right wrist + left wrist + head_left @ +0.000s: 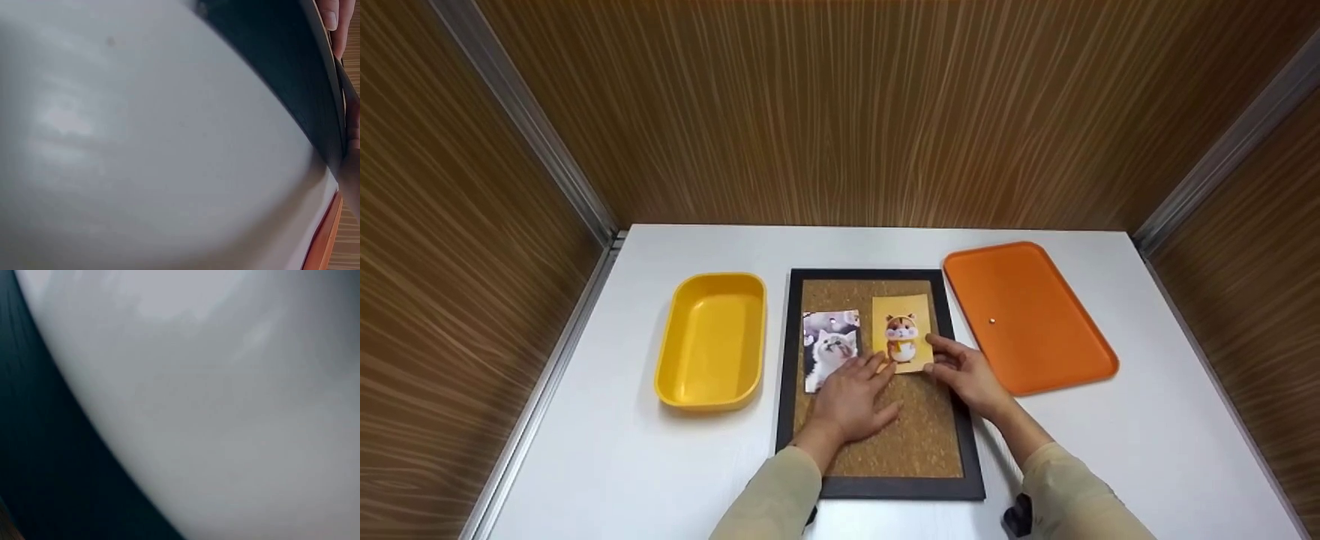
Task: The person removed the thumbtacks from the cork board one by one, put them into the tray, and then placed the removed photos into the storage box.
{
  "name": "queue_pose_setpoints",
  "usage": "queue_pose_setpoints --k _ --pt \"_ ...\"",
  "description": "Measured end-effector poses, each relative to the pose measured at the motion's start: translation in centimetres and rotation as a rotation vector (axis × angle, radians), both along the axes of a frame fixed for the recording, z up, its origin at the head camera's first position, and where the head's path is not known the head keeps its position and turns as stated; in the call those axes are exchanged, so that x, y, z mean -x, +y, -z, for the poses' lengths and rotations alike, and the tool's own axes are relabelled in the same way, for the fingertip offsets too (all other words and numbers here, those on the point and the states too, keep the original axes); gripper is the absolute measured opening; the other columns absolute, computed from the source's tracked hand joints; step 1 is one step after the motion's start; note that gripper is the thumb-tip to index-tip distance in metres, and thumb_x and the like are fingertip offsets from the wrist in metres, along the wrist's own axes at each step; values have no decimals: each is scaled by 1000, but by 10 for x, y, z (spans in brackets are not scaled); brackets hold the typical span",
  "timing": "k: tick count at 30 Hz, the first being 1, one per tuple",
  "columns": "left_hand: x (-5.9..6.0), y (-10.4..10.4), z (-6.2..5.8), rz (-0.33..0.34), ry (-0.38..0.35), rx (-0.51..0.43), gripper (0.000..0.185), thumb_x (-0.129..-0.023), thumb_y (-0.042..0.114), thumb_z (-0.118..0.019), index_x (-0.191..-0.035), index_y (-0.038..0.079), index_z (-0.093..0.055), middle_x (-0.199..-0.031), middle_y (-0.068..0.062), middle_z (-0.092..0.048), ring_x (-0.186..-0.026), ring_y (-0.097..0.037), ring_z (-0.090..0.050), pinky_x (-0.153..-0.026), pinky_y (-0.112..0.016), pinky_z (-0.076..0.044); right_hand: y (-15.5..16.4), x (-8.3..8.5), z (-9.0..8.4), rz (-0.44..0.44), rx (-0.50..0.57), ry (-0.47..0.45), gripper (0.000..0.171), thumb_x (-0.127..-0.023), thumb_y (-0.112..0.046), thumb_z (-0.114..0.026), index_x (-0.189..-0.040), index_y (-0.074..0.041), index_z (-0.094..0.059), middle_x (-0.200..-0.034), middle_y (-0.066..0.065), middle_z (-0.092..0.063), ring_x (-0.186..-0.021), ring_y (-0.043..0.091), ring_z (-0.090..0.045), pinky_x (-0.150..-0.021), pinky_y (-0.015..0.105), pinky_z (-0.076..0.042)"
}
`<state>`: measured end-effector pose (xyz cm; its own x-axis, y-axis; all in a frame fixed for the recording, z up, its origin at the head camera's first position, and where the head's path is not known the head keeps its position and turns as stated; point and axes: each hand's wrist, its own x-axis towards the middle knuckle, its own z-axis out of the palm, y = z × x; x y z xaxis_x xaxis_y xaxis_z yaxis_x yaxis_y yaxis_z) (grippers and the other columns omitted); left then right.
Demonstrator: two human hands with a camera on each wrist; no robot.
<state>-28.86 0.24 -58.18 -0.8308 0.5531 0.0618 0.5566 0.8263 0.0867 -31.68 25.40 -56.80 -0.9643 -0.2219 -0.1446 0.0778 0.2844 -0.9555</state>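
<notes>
So far two cards lie on the cork board [911,427], which sits flat on the white counter [607,465] between a yellow tub [711,341] and an orange tray [1027,315]; the cat card [830,346] is at the left with what looks like a pin near its top edge, though that is too small to be sure; the hamster card [901,330] lies just beside it, and no pin shows on it, so by my judgement it is placed but not yet fixed. The left hand [851,397] lies flat, fingers straight, touching the cards' lower edges; the right hand [969,375] pinches the hamster card's lower right corner. A small pin-like object [992,321] lies alone in the orange tray; the yellow tub holds nothing. Wood-grain panels with metal corner strips wall in the counter on three sides; both wrist views show only blurred counter and dark frame.
</notes>
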Motion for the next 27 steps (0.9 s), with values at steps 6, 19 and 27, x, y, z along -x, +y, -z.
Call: queue_pose_setpoints --k 6,19,27 --pt "0 0 0 -1 -4 -34 73 -105 67 -44 -163 23 -46 -168 -2 -41 -153 -23 -40 -126 -38 -31 -2 0 0 37 -26 4 55 -101 -5 -72 -152 3 -53 -137 21 -66 -112 25 -67 -86 19 -58" --pt "-1 -2 -1 6 -19 -78 74 -106 64 -47 -165 20 -42 -169 -7 -39 -154 -27 -40 -126 -41 -33 -7 -1 0 67 -4 34 55 -99 1 -71 -150 10 -52 -140 29 -63 -113 27 -68 -82 16 -56" --pt "-4 0 -9 -1 1 -39 73 -105 64 -49 -164 20 -44 -169 -9 -40 -152 -27 -42 -126 -45 -34 -5 1 0 75 -18 20 57 -99 -1 -72 -151 7 -52 -138 25 -65 -113 24 -68 -83 18 -57"
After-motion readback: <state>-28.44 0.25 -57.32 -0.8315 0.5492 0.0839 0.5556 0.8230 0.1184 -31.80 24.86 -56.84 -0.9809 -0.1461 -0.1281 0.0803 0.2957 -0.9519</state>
